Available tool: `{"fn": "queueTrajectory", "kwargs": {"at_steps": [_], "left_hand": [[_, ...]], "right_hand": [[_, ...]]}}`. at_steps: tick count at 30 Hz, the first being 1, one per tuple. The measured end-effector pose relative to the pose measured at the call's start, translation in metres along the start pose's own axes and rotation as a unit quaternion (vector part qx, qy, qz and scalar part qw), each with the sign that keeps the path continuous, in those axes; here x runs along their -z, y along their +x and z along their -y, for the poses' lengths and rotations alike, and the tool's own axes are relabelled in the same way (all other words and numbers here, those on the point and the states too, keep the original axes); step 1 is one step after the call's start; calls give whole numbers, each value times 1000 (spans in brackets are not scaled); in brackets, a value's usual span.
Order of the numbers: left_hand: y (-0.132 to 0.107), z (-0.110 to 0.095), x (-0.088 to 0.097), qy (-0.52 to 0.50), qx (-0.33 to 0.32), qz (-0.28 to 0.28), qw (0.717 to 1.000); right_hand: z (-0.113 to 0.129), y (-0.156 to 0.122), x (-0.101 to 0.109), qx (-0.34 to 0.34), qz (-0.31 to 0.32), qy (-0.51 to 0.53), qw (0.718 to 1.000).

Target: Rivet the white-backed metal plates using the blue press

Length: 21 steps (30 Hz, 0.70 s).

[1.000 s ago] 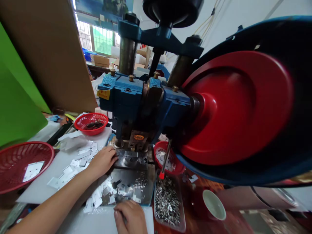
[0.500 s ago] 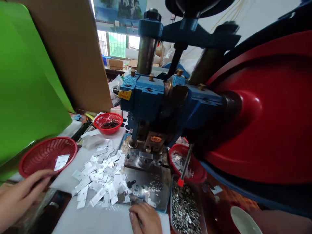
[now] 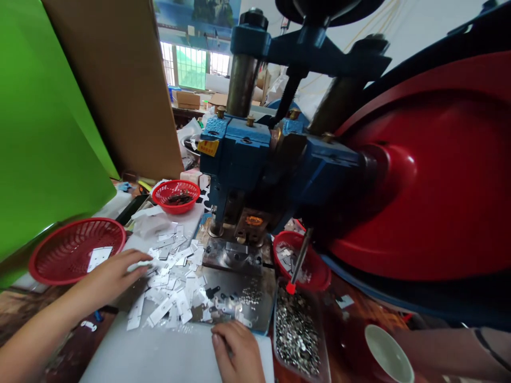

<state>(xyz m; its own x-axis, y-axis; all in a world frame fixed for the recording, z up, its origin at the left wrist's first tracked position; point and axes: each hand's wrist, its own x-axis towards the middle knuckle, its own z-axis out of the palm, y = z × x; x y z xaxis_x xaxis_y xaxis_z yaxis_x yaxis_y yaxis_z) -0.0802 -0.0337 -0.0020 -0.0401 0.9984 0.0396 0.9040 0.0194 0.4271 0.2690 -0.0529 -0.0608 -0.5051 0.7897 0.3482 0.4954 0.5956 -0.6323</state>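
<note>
My left hand (image 3: 115,274) is at the left side of a pile of flat, silvery metal plates (image 3: 162,311). A pale metal plate (image 3: 139,265) is pinched between its thumb and fingers. My right hand (image 3: 239,354) rests with curled fingers on the white sheet (image 3: 171,354), at the front edge of the press bed (image 3: 239,290). What its fingers hold, if anything, is hidden. Small cut pieces (image 3: 229,308) and dark tabs lie on the bed, under the blue press (image 3: 247,159) with its die block (image 3: 233,258).
A red basket (image 3: 48,255) with white plates stands at the left; a smaller red basket (image 3: 175,207) is behind the pile. Right of the bed are a red bowl (image 3: 321,276), a clear bin (image 3: 323,340) of small metal parts and a large red flywheel (image 3: 451,175). Another person's arm (image 3: 447,351) shows lower right.
My left hand has moved right and forward from beside the red basket to the plates, and a plate is now between its fingers. My right hand has stayed in place.
</note>
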Motion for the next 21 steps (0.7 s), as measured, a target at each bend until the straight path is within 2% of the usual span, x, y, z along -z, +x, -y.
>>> {"fn": "queueTrajectory", "kwargs": {"at_steps": [3, 6, 9, 17, 19, 21], "left_hand": [[36, -13, -8, 28, -25, -2, 999], [53, -22, -15, 43, -82, 37, 995], [59, -26, -19, 45, -105, 60, 992], [68, -27, -23, 94, -101, 28, 990], [67, -26, -18, 70, -93, 16, 993], [62, -25, -6, -24, -42, -4, 999]], "right_hand": [[0, -2, -1, 0, -9, 1, 1000], [-2, -3, -4, -11, -14, 1, 1000], [-5, -3, -8, -15, -10, 0, 1000], [-9, -2, -10, -8, 3, 6, 1000], [-8, -2, -9, -7, 3, 7, 1000], [-7, -1, -6, 0, 4, 11, 1000]]}}
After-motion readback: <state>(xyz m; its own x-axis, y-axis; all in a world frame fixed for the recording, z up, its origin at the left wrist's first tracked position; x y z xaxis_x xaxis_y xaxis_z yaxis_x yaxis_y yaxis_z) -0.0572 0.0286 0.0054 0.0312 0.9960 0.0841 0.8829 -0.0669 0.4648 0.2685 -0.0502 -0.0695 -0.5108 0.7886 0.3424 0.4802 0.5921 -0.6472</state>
